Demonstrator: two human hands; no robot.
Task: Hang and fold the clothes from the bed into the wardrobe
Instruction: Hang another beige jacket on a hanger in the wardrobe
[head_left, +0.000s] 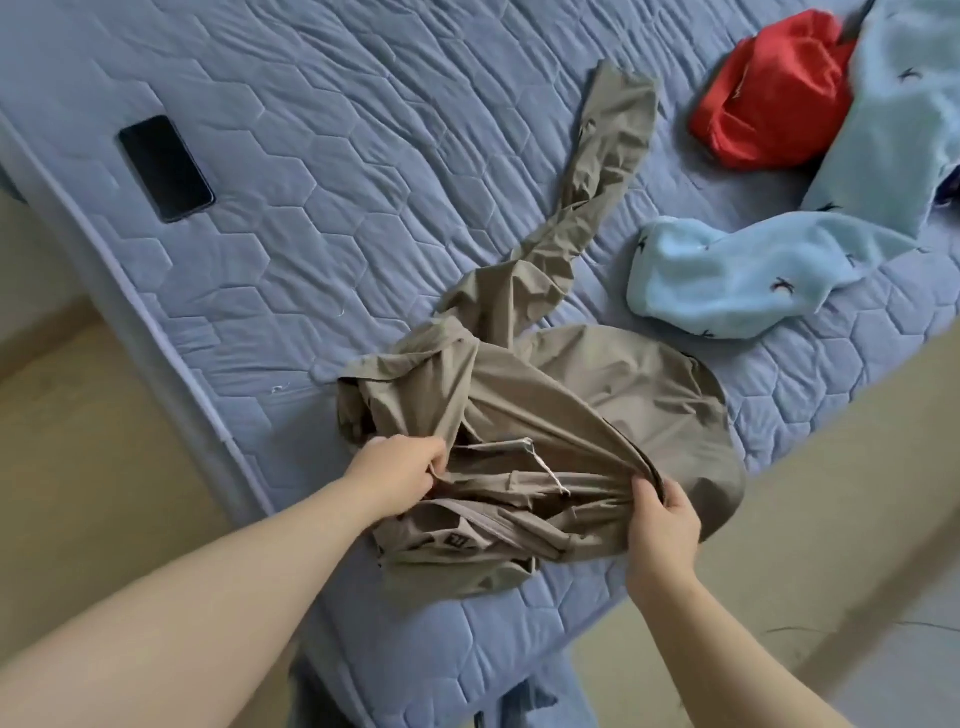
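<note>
At the corner of a blue hexagon-quilted mattress (322, 156), the left hand (400, 470) and right hand (662, 525) each pinch the waistband of crumpled khaki trousers (582, 395), one leg trailing toward a fuzzy pale-blue garment (727, 280), a red garment (769, 93) beyond; a black phone (165, 167) lies near the far edge.

**Open middle, crowded right edge**

The mattress (337, 130) lies bare between the dark phone (165, 169) near its left edge and the khaki garment (597, 395). That garment heaps over the near corner, one long leg trailing toward the far side. The red garment (774, 88) and light blue fleece (727, 280) crowd the right edge, a bare strip parting them from the leg.
</note>
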